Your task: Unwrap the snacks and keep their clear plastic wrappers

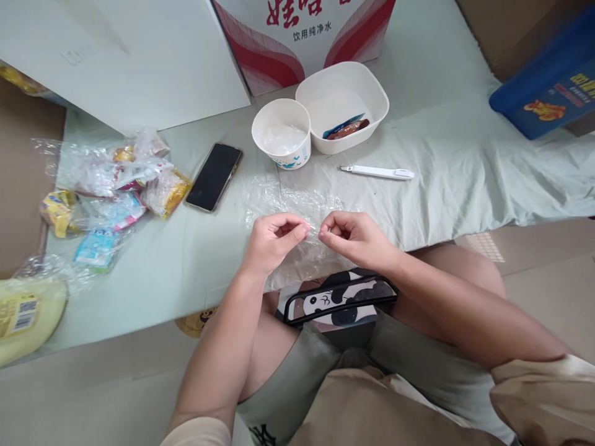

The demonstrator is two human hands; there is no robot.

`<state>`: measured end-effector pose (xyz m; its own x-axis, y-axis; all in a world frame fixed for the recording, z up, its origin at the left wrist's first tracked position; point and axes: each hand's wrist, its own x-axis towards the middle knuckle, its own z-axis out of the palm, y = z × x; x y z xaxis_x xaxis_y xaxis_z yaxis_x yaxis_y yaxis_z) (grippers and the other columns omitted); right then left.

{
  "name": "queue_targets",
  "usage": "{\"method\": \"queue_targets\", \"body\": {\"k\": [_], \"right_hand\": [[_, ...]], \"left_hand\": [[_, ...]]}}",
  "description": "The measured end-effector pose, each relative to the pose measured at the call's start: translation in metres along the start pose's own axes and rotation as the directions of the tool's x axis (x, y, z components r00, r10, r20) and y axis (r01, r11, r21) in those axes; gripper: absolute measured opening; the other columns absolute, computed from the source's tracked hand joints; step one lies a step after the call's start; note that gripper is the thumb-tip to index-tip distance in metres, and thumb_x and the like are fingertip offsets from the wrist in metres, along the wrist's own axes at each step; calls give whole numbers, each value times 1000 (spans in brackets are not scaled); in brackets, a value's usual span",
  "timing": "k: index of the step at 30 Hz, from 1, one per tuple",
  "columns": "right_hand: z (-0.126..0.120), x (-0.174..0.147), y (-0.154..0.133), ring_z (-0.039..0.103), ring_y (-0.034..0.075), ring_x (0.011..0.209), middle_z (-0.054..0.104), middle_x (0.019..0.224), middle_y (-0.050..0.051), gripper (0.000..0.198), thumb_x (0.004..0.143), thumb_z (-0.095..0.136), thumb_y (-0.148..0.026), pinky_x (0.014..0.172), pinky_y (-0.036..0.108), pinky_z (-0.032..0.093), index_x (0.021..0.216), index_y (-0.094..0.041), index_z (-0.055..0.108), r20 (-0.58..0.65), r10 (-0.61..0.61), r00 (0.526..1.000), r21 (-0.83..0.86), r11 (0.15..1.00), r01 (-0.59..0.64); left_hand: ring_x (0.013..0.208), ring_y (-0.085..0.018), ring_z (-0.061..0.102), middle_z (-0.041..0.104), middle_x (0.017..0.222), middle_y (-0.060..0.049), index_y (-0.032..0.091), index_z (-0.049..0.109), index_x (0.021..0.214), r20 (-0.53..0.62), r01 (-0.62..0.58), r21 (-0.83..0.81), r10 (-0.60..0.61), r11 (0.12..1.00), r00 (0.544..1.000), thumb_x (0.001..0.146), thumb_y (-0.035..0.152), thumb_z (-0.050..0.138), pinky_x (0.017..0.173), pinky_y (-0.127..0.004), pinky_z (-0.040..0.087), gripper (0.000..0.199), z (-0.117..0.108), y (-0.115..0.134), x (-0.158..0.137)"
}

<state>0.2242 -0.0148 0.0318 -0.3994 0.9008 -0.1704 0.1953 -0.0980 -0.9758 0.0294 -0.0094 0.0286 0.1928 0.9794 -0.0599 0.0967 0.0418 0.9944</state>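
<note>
A thin, crinkled sheet of clear plastic film (288,201) hangs over the near table edge, under and between my hands. My left hand (275,240) is closed, thumb and forefinger pinching the film. Opposite it, my right hand (356,236) makes a similar pinch on the film, a small gap apart from the left. The exact spot each pinch grips is hard to make out. Just beyond the hands stand a paper cup (282,135) with clear plastic inside and a white tub (356,87) holding small blue and reddish-brown packets (346,129). A white utility knife (377,172) lies to their right.
A phone (214,176) and a heap of wrapped snacks (125,179) lie left. A yellow container (30,319) sits at the left edge. A white box (116,56), a red-and-white carton (307,43) and a blue container (548,80) stand behind. A panda-print item (339,300) is at my lap.
</note>
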Motion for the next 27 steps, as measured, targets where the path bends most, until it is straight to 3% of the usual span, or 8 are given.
{"method": "queue_targets", "body": {"k": [5, 11, 16, 19, 21, 23, 25, 27], "right_hand": [[-1, -1, -2, 36, 8, 51, 46, 55, -6, 23, 82, 62, -40, 50, 24, 29, 77, -18, 57, -1, -11, 1000, 13, 1000, 11], [-4, -1, 0, 35, 7, 50, 45, 55, -6, 23, 84, 63, -39, 50, 23, 29, 77, -18, 57, -20, -31, 999, 7, 1000, 31], [-5, -1, 2, 36, 7, 50, 45, 56, -6, 22, 86, 62, -38, 48, 23, 29, 79, -18, 57, -11, -63, 998, -2, 998, 63], [-4, -3, 4, 37, 7, 49, 44, 55, -8, 16, 89, 61, -32, 48, 22, 31, 82, -18, 57, -47, -203, 978, -82, 977, 199], [-3, -5, 6, 39, 6, 49, 44, 56, -8, 8, 90, 60, -23, 50, 21, 33, 83, -19, 58, -86, -399, 913, -251, 895, 368], [-3, -6, 9, 41, 7, 51, 48, 59, -7, 8, 91, 57, -15, 52, 21, 34, 84, -20, 58, -67, -622, 780, -464, 711, 528], [-3, -6, 12, 43, 8, 53, 51, 62, -5, 12, 92, 56, -11, 53, 23, 34, 86, -21, 58, 8, -773, 634, -625, 491, 607], [-3, -7, 15, 44, 10, 55, 52, 63, -5, 13, 93, 56, -9, 52, 25, 32, 89, -22, 58, 81, -839, 539, -709, 332, 622]], "left_hand": [[59, -11, 62, 70, 64, -2, 17, 77, 73, -17, 79, -85, -81, 993, 997, 69, 39, 88, 57, -21, 52, 25, -1, 0, 1], [61, -13, 66, 75, 74, -5, 17, 78, 81, 39, 118, -59, -116, 991, 993, 63, 41, 91, 58, -24, 56, 32, -5, -1, 2], [63, -13, 67, 74, 72, -4, 17, 77, 81, 24, 73, -25, -72, 997, 997, 72, 36, 84, 60, -24, 57, 22, -6, -1, 2], [67, -13, 68, 75, 75, -4, 17, 76, 80, 24, -7, 7, 7, 1000, 1000, 74, 30, 82, 62, -23, 57, 15, -5, -1, 1], [70, -13, 69, 75, 77, -4, 18, 75, 80, 30, -79, 21, 78, 997, 996, 75, 25, 80, 64, -24, 57, 10, -4, -2, 1], [73, -14, 70, 74, 78, -4, 18, 73, 77, 25, -176, 20, 175, 984, 984, 77, 21, 78, 67, -24, 57, 6, -4, -2, 1], [76, -14, 70, 74, 79, -4, 19, 72, 74, 8, -274, 11, 274, 962, 962, 78, 18, 78, 69, -24, 57, 7, -4, -3, 1], [77, -13, 70, 75, 80, -4, 20, 72, 73, -5, -344, 1, 344, 939, 939, 79, 17, 77, 70, -25, 57, 8, -4, -4, 0]]}}
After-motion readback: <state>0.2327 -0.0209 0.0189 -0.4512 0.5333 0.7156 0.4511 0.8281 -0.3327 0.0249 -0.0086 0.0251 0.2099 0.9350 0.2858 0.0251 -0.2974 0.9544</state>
